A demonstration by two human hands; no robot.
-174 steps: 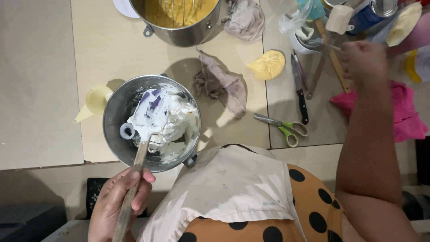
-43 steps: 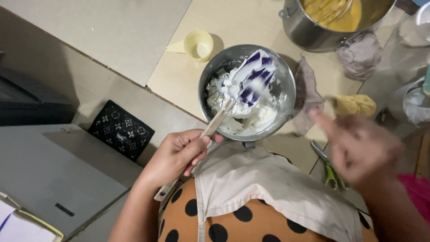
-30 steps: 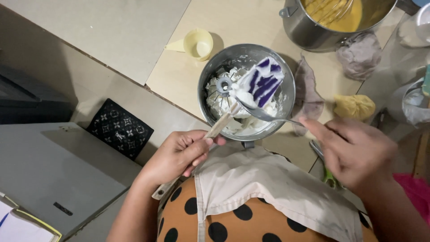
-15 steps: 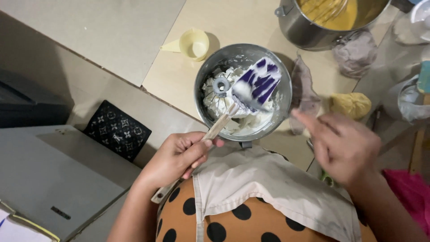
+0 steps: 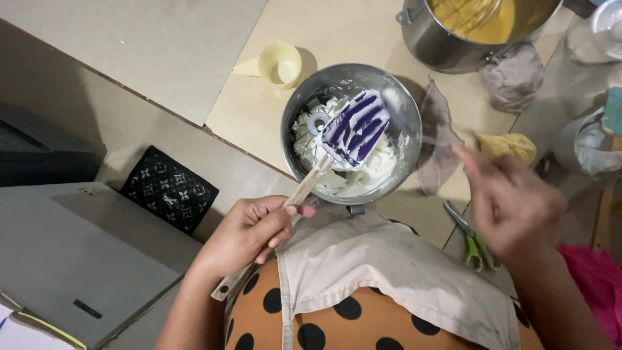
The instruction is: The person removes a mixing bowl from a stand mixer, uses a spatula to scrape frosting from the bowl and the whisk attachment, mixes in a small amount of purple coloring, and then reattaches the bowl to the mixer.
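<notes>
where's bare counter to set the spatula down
Bare counter lies beyond the yellow funnel, between it and the big pot. Right of the mixing bowl it is crowded: crumpled wrappers, scissors, containers.

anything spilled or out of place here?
No spill shows. The white cream stays inside the metal bowl, though it coats the purple spatula held by the left hand. Crumpled wrappers and scissors lie loose on the counter. The right hand is blurred, seemingly empty.
</notes>
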